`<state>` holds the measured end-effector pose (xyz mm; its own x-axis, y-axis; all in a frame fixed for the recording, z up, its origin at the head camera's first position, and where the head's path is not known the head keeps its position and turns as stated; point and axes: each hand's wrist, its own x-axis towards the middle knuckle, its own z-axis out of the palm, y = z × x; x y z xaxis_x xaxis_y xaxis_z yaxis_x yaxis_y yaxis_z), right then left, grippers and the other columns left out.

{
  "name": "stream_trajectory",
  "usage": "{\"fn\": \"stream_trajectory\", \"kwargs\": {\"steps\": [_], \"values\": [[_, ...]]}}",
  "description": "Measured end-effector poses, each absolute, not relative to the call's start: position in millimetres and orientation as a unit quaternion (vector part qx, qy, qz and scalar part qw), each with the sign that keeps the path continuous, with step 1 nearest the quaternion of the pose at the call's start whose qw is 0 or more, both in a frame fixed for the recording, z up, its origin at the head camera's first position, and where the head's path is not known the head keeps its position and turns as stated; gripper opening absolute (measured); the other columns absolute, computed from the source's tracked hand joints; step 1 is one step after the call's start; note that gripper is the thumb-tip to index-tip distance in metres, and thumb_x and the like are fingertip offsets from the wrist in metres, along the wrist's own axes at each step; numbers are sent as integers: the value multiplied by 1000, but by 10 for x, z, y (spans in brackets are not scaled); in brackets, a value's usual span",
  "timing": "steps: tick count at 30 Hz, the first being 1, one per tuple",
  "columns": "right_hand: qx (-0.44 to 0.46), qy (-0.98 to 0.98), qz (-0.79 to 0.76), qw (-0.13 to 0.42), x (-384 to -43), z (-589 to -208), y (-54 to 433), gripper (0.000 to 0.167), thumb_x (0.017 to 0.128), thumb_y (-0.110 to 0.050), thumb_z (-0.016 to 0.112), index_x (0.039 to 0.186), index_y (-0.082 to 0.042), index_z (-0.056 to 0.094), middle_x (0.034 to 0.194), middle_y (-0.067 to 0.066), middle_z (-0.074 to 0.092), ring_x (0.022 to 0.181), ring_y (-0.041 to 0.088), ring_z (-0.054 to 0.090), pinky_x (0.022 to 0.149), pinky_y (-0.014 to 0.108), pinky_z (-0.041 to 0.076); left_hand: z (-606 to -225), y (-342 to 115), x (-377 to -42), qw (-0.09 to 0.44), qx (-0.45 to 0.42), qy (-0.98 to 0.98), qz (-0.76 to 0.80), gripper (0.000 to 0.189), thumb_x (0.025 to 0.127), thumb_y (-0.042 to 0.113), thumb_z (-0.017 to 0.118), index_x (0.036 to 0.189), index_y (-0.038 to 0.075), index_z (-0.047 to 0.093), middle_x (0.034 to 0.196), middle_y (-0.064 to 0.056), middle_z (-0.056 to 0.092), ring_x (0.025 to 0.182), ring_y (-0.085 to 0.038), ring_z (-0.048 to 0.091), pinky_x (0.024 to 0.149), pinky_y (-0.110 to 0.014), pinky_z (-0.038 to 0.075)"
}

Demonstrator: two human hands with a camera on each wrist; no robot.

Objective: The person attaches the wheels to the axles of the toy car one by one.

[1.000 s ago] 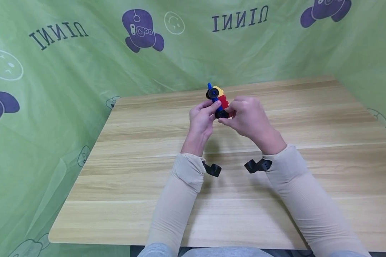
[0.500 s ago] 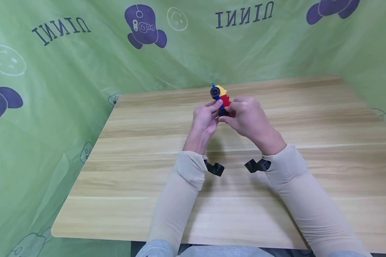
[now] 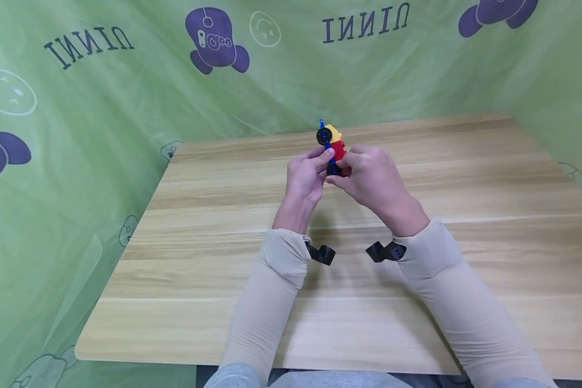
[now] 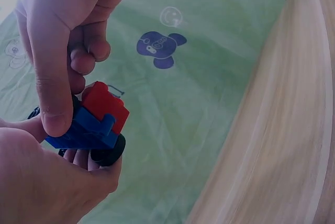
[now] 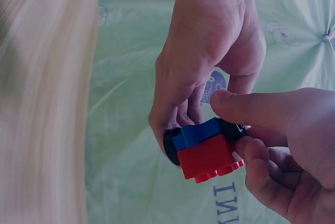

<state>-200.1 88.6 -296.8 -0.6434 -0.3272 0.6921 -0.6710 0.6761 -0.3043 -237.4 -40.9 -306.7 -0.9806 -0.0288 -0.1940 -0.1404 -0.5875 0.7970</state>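
Between the two hands, a small toy car (image 3: 338, 150) is held above the table's far half. It has a blue chassis (image 4: 82, 130), black wheels (image 3: 324, 135), a red brick (image 5: 207, 157) with studs and a yellow brick (image 3: 335, 133) at its far end. My left hand (image 3: 304, 175) grips the chassis from the left, thumb along its side. From the right, my right hand (image 3: 374, 175) pinches the car's near end by a black wheel, its fingers covering part of the red brick. In the right wrist view, the right thumb and fingers close at that wheel.
The wooden table (image 3: 199, 280) spreads below both arms. A green printed cloth (image 3: 150, 97) hangs behind it and along both sides. Black camera mounts (image 3: 321, 254) stick out from the inner side of each sleeve cuff.
The toy car shifts slightly and its far end rises a little, both hands keeping their hold. The head view has also moved a little.
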Motion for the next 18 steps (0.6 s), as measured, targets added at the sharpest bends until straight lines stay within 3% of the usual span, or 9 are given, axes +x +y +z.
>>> {"fn": "stream_trajectory", "kwargs": {"steps": [6,9,14,18], "values": [[290,-868,267,302,-1997,-2937,899,33,68,-12,94,70,3,65,68,14,60,58,29,55,54,37,43,-3057,-443,-2371,37,-86,467,879,35,91,-4,68,124,-13,60,129,-30,64,83,-19,68,79,-27,56],[283,-879,272,270,-2008,-2901,939,37,66,-18,96,77,2,67,74,13,65,63,28,59,57,37,46,-3059,-464,-2374,40,-85,470,878,27,91,-4,69,116,-10,62,122,-27,68,80,-18,68,79,-28,56],[267,-888,312,207,-2016,-2817,1077,51,62,-26,99,98,-2,71,90,10,72,72,22,63,65,29,49,-3071,-460,-2368,49,-80,475,875,22,90,-4,70,110,-8,63,102,-17,70,79,-19,68,79,-29,57],[253,-892,335,165,-2042,-2759,1228,76,59,-26,100,123,-5,65,111,12,65,85,23,64,71,29,50,-3061,-457,-2352,55,-70,483,871,28,89,-3,72,115,-9,64,99,-15,71,81,-19,68,79,-29,58]]}}
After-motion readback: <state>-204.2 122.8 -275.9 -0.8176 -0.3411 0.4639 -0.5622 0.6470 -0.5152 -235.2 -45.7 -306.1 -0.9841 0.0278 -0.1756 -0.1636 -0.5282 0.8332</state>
